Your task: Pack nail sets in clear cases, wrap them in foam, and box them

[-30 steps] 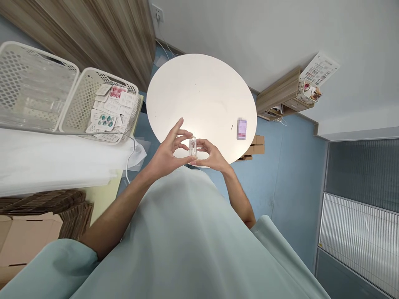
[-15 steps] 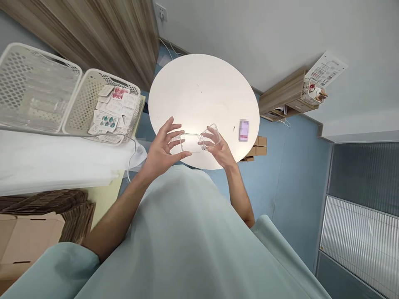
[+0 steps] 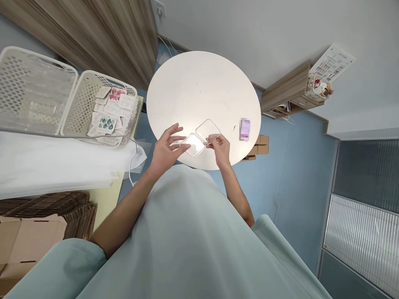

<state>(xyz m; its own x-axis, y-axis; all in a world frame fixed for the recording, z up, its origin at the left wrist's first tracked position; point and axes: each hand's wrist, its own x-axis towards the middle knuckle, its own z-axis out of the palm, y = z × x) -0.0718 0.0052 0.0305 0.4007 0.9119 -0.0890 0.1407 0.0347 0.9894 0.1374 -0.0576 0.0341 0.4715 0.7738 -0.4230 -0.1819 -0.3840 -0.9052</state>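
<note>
holds a clear, round-cornered, hinged plastic case in front of the body, over the near part of a round white table. opened out into two halves, one to the left and closer to the body, the other to the right and farther off, with bright glare on the closer half. hard to tell whether touching the tabletop or raised above.

pinches the case beside its hinge with the right hand, bringing thumb and forefinger narrowly together on the edge. with the left hand, sets the thumb over the outer edge of the closer half and spreads the other fingers wide; cannot tell whether gripping or merely touching.

has on the table, to the right and well apart from the case, a blurred purple-and-pink rectangle, near a small dark mark.

has off to the left a white perforated plastic basket filled with small white printed cards, and just beside it a second white perforated basket with see-through plastic pieces inside. wears a loose, pale green, short-sleeved garment.
</note>
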